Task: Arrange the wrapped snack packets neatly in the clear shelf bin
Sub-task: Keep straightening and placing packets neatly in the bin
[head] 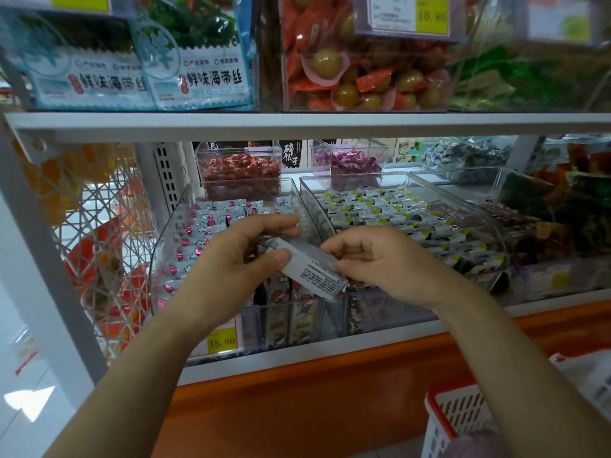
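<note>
– Over the clear shelf bin (158,259), near its front, one snack packet (310,271) is held between both hands. The left hand (238,259) pinches its upper end under the thumb, and the right hand (373,262) pinches the lower end. How should it go in?
– I'd turn it picture side up to match the rows of packets (198,233) lying in the bin. Then line its edges up with a row and slide it in flat, without knocking the neighbours askew.
– Anything legible?
– Its back shows small print, too fine to read. The yellow price tag (222,341) on the bin front says 15.80. The upper tag (431,16) says 10.80, and the seaweed bags (215,79) on the upper shelf (297,122) read 鲜味海带丝
</note>
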`<state>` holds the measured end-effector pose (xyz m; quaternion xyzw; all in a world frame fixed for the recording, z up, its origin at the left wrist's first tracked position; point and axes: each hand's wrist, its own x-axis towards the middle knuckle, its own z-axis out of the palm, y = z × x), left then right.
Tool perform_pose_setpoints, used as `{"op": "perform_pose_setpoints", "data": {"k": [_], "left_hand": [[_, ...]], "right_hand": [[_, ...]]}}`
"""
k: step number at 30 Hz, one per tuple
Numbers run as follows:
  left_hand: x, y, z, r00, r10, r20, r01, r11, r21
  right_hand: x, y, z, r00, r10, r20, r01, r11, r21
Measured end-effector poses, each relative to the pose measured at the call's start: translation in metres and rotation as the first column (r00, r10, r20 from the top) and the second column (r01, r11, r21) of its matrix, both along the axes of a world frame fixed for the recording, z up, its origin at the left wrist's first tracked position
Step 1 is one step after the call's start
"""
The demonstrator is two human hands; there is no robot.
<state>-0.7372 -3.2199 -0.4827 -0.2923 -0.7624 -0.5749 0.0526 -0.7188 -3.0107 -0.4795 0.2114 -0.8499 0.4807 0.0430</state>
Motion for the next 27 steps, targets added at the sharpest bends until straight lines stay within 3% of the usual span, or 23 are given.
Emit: {"op": "perform_pose_setpoints", "data": {"k": [10,15,19,21,25,27], "left_hand": [[0.000,-0.002,0.003,0.999,0.032,0.008,-0.032,0.999,0.023],[-0.003,-0.001,0.000,0.991,0.133,-0.015,-0.133,0.991,0.005],[-0.007,0.009,-0.003,0.969,0.242,0.050,-0.247,0.954,0.171],[-0.009,0.015,-0.005,0.963,0.252,0.094,-0.268,0.930,0.250],[-0.015,0.021,-0.008,0.962,0.223,0.158,-0.259,0.927,0.271],[-0.020,0.020,-0.012,0.953,0.275,0.129,-0.293,0.943,0.157]], "right_hand": [[0.000,-0.001,-0.001,0.994,0.071,0.082,-0.064,0.994,-0.085],[0.000,-0.005,-0.003,1.000,0.024,0.001,-0.024,0.997,-0.079],[-0.004,-0.010,-0.005,1.000,-0.022,0.020,0.028,0.940,-0.341],[-0.004,-0.010,-0.005,1.000,-0.024,-0.012,0.018,0.927,-0.374],[-0.006,-0.018,-0.009,0.971,-0.183,-0.156,0.129,0.944,-0.304],[-0.007,-0.019,-0.009,0.937,-0.293,-0.189,0.212,0.908,-0.361]]}}
